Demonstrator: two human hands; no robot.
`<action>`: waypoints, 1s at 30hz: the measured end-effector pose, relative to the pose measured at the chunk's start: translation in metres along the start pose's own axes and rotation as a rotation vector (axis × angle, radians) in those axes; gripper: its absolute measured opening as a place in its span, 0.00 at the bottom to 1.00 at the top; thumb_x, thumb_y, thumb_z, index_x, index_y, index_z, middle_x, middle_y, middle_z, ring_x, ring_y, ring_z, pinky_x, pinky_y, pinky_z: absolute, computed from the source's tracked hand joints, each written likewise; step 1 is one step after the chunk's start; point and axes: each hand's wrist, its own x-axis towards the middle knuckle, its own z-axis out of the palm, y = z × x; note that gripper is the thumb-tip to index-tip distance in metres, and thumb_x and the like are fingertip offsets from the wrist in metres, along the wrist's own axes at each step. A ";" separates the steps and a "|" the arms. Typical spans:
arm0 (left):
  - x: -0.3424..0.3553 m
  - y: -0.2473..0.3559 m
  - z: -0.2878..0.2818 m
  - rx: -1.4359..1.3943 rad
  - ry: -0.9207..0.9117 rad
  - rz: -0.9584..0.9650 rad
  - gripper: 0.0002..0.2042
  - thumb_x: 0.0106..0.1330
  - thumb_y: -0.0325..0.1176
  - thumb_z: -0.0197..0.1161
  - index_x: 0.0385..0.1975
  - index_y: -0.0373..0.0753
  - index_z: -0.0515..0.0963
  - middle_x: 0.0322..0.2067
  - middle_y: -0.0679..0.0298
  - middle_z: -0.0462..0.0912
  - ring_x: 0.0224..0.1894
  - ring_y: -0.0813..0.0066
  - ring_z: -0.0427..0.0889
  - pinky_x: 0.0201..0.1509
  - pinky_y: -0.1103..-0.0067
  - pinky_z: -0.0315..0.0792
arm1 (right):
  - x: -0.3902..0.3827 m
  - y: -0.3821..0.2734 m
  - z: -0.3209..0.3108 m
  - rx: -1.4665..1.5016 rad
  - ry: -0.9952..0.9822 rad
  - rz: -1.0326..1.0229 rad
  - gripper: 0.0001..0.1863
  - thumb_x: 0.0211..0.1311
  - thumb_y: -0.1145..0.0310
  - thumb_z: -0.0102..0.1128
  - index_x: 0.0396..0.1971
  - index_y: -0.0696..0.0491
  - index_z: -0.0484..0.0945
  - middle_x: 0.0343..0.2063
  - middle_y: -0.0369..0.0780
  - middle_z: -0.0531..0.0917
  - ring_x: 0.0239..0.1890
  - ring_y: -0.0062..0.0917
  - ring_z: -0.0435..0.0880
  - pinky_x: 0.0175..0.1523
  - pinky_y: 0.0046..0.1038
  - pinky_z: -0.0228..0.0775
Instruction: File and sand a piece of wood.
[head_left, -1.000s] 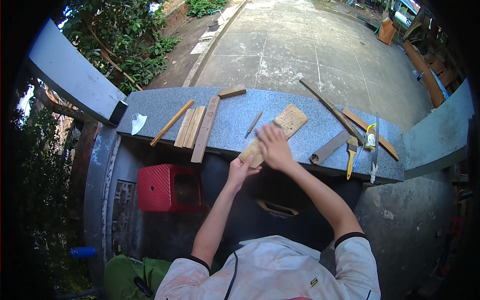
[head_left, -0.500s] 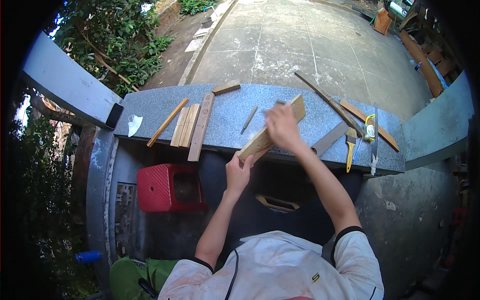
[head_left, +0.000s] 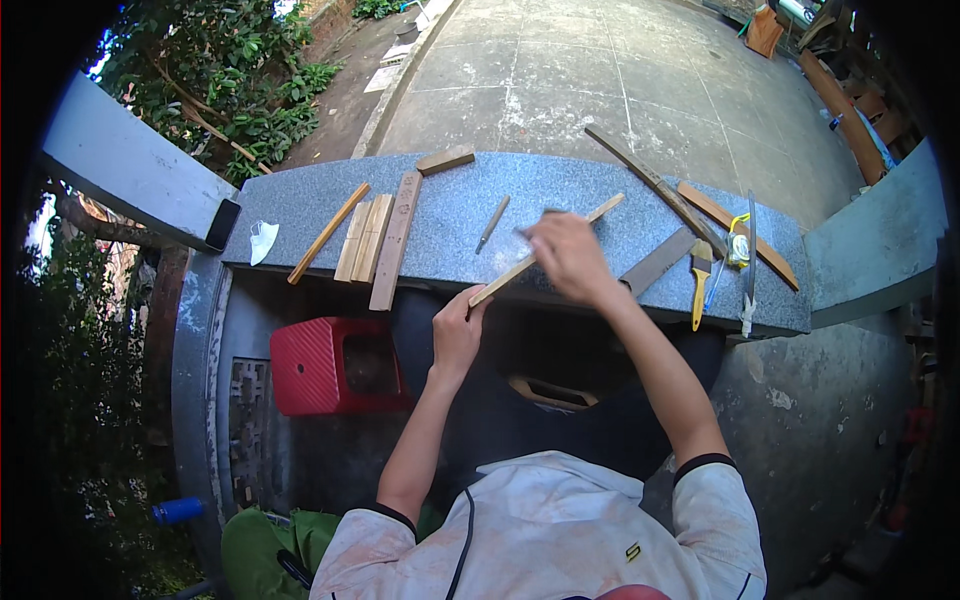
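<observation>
A pale wooden board (head_left: 508, 276) stands on its narrow edge, slanting from the bench's front edge toward the far right. My left hand (head_left: 457, 328) pinches its near end. Over the middle of the board is my right hand (head_left: 572, 256), fingers curled round a small dark flat piece (head_left: 550, 212) that pokes out at the top; its kind is mostly hidden. Pale dust (head_left: 515, 256) lies on the stone beside the board. Left of the dust rests a slim dark pointed tool (head_left: 492, 224).
On the grey stone bench (head_left: 545, 172), wooden strips (head_left: 366, 238) and a brown bar (head_left: 396, 242) lie left. At right are a dark plank (head_left: 658, 260), a paintbrush (head_left: 699, 285), a tape measure (head_left: 738, 248) and a long thin blade (head_left: 752, 265). A red stool (head_left: 305, 368) stands below.
The board has turned from showing its broad face to showing its narrow edge. My right hand has shifted slightly nearer and right, and my left hand slightly left, still holding the near end.
</observation>
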 end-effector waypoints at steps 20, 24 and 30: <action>-0.024 -0.044 0.015 0.034 -0.017 0.115 0.41 0.57 0.39 0.85 0.71 0.35 0.75 0.70 0.46 0.78 0.70 0.47 0.80 0.72 0.62 0.76 | -0.056 -0.004 0.084 -0.244 -0.183 0.069 0.33 0.83 0.52 0.47 0.81 0.49 0.65 0.81 0.47 0.64 0.85 0.46 0.56 0.87 0.53 0.39; -0.022 -0.031 0.015 -0.030 -0.011 0.014 0.42 0.58 0.39 0.85 0.72 0.35 0.73 0.69 0.46 0.79 0.69 0.48 0.80 0.73 0.62 0.76 | -0.038 0.049 0.063 -0.398 -0.079 0.252 0.33 0.84 0.51 0.44 0.81 0.50 0.63 0.82 0.49 0.63 0.85 0.47 0.55 0.87 0.53 0.36; -0.004 -0.006 -0.005 0.173 0.063 0.035 0.37 0.60 0.36 0.83 0.69 0.32 0.75 0.64 0.46 0.83 0.66 0.48 0.83 0.73 0.62 0.74 | -0.053 -0.009 0.071 -0.202 -0.302 0.101 0.33 0.84 0.52 0.42 0.83 0.48 0.60 0.82 0.49 0.61 0.85 0.47 0.55 0.87 0.52 0.39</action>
